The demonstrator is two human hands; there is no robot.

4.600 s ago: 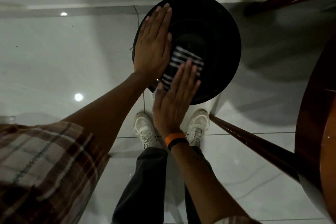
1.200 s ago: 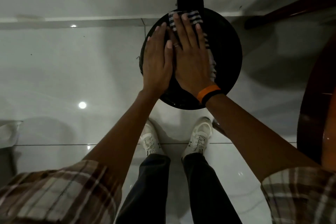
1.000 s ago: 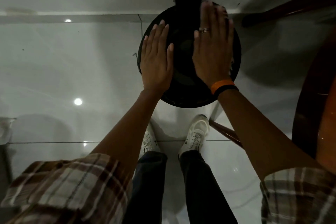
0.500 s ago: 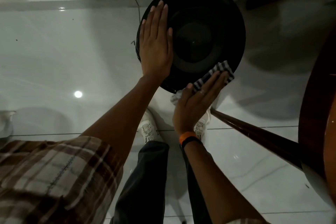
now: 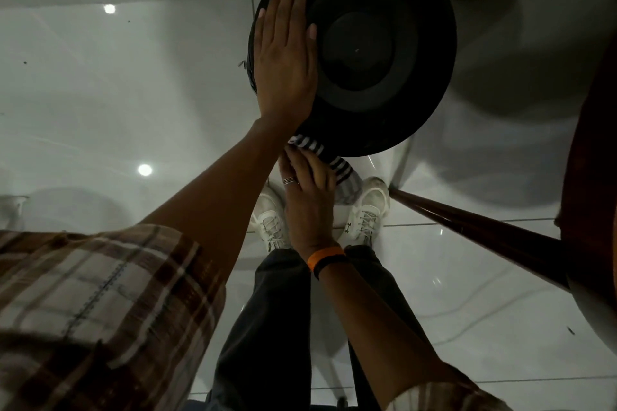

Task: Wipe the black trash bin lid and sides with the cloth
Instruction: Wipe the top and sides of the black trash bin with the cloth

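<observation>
Right hand (image 5: 309, 207) is pressing the striped cloth (image 5: 329, 160) against the near side of the black trash bin, just under the lid (image 5: 384, 43) rim; fingertips are tucked out of sight under that rim and behind the left wrist, so can't tell how tightly they grip; most of the bin's body is hidden below the lid too. Left hand (image 5: 283, 57) lies flat and spread on the lid's left part, holding nothing; lid is round, black, with a raised centre disc, top edge cut off.
</observation>
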